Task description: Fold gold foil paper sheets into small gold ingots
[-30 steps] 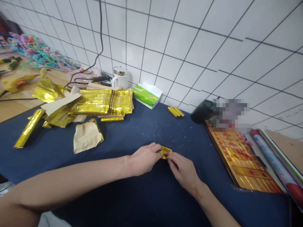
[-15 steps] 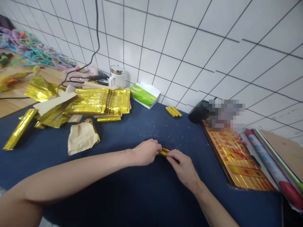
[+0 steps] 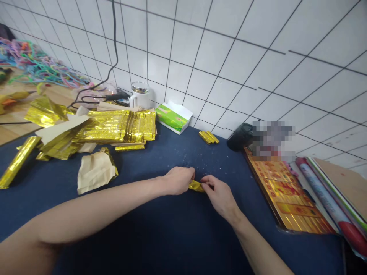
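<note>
A small strip of gold foil paper [image 3: 196,186] lies between my hands, low over the dark blue tabletop [image 3: 172,236]. My left hand [image 3: 179,180] has its fingers closed on the strip's left end, the fingertips partly hidden behind the hand. At the other end, my right hand [image 3: 217,192] pinches the foil between thumb and forefinger. Beyond them, several short folded gold pieces [image 3: 209,137] sit close to the wall. To the left is a crumpled sheet [image 3: 96,170], its beige side up and gold showing along its right edge.
Stacked gold foil strips [image 3: 114,126] lie at the back left, near a white mug [image 3: 140,97] and a green tissue pack [image 3: 174,117]. A black cylinder [image 3: 240,136] and a gold-and-red packet [image 3: 289,191] are on the right. A black cable [image 3: 116,42] hangs down the tiled wall.
The gold strip has turned in my fingers and now shows a broader, shiny face. My right hand has shifted slightly upward along its end. The view has tilted a little.
</note>
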A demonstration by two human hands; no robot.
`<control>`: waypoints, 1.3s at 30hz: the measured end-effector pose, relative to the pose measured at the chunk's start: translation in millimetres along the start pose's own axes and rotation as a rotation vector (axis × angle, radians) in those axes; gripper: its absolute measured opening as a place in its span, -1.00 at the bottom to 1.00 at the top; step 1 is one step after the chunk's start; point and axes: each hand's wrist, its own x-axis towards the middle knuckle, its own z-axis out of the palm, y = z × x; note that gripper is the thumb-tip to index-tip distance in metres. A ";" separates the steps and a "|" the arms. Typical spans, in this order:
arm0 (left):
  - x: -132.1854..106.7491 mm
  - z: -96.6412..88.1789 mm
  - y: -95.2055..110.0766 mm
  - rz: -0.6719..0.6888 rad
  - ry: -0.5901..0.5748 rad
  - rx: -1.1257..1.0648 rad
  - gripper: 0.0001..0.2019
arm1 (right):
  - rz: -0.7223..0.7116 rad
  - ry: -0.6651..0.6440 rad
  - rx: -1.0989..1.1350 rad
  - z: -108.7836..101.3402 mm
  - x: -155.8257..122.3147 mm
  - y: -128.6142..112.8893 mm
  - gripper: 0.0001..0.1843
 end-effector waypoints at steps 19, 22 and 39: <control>-7.6 12.4 -3.3 0.041 0.185 0.104 -0.92 | -0.132 0.053 -0.290 13.8 -2.9 5.1 -0.85; -10.4 14.5 -4.1 0.066 0.207 0.113 -0.90 | -0.160 0.073 -0.284 15.7 -6.7 5.0 -0.84; -9.5 13.2 -7.1 0.118 0.173 0.044 -0.94 | -0.269 0.125 -0.512 16.3 -11.9 -0.5 -0.85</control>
